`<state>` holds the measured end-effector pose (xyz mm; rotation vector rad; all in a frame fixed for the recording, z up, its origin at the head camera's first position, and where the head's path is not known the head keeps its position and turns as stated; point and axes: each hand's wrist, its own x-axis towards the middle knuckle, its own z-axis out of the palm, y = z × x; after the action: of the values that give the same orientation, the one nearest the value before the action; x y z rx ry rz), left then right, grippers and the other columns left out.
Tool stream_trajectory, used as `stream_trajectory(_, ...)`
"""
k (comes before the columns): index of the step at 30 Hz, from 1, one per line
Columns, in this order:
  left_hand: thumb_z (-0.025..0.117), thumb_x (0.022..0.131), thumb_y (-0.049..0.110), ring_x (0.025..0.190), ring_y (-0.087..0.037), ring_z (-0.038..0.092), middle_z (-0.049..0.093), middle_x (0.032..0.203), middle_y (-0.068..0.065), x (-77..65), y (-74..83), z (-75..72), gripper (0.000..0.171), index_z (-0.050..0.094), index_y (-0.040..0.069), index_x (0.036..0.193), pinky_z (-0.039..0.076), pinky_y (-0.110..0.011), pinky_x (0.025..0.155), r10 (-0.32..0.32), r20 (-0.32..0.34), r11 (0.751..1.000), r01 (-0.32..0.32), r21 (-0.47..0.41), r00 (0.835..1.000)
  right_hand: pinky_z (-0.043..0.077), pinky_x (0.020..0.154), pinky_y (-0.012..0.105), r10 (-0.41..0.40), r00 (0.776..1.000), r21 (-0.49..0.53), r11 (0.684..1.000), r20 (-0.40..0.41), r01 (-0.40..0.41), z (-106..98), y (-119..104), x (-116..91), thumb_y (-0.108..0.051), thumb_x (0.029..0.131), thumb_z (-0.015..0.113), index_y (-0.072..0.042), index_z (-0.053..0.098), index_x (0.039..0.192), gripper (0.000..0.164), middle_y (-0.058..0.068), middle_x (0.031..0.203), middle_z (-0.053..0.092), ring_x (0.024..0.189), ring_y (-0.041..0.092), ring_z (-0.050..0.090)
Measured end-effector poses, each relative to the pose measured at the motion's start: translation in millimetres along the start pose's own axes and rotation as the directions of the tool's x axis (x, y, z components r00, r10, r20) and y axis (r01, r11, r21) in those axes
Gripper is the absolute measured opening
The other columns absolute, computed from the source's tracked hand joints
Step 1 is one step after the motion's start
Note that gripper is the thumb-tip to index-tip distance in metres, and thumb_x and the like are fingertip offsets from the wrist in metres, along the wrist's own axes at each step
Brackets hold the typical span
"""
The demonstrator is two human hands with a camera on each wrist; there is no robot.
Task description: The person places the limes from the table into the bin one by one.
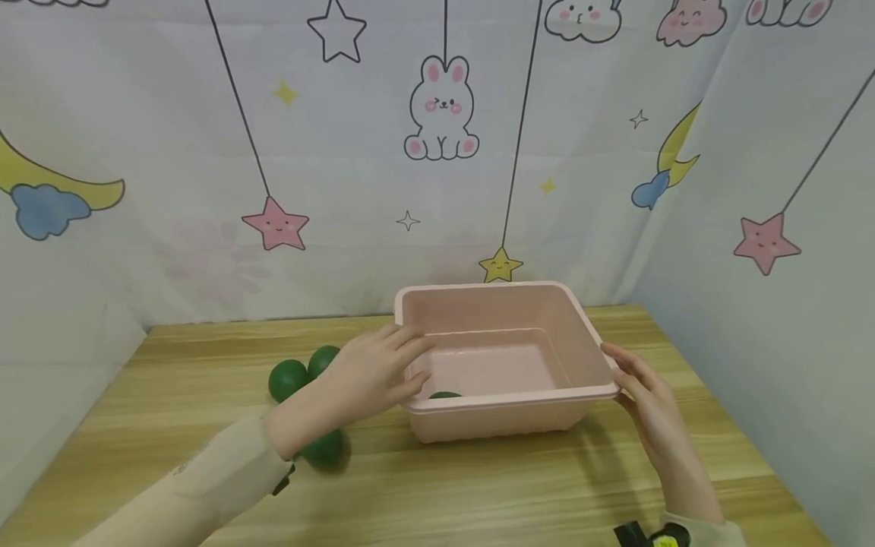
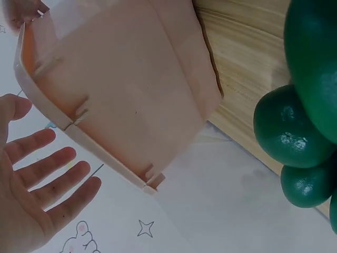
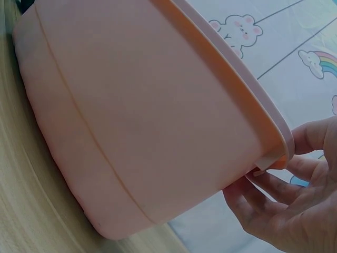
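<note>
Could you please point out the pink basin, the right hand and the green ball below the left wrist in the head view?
Pink basin (image 1: 506, 419): head view, on its near outer wall.
Right hand (image 1: 652, 403): head view, on the hand's middle.
Green ball (image 1: 325, 450): head view, on its uncovered lower part.

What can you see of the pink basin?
The pink basin is a rounded rectangular, open-topped tub, apparently plastic, with a lipped rim. Its mouth faces up over the wooden table; whether its base sits flat is unclear. The right hand holds its rim by the near right corner; the left hand is at its left rim, contact uncertain. Inside, part of a green thing shows.
</note>
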<state>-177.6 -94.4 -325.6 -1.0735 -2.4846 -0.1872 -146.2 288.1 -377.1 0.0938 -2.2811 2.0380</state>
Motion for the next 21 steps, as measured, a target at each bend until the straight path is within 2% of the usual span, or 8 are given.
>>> stream_trajectory(7,0.063,0.089,0.033,0.104,-0.019,0.063,0.064,0.122,-0.001,-15.3,-0.5,-1.6,0.045,0.057,0.018,0.131,0.056,-0.034,0.077,-0.025,-0.049,1.000,0.024,-0.010,0.998,0.044,0.085,0.014,0.012,1.000,-0.002,1.000,-0.001,-0.012,0.9,-1.5,0.1,-0.024,0.101,0.048,-0.008,0.041,0.144,0.047,-0.019,0.122,0.056,0.108,-0.003,0.054)
stream_trajectory(12,0.061,0.089,0.031,0.109,-0.021,0.062,0.063,0.124,-0.002,-25.0,-1.6,0.2,0.044,0.057,0.019,0.131,0.056,-0.037,0.082,-0.051,-0.064,0.998,0.049,-0.027,0.997,0.044,0.086,0.014,0.015,1.000,0.002,1.000,-0.001,-0.015,1.5,-2.3,0.0,-0.024,0.101,0.048,-0.008,0.041,0.144,0.047,-0.018,0.121,0.056,0.108,-0.003,0.054)
stream_trajectory(21,0.066,0.086,0.032,0.109,-0.022,0.061,0.065,0.119,-0.005,-38.2,-2.8,1.0,0.044,0.061,0.014,0.126,0.055,-0.036,0.086,-0.027,-0.137,1.000,0.029,0.012,0.990,0.045,0.085,0.014,0.013,1.000,-0.003,1.000,-0.005,-0.013,1.5,-3.0,-0.1,-0.025,0.101,0.048,-0.007,0.042,0.143,0.046,-0.018,0.121,0.056,0.107,-0.002,0.054)
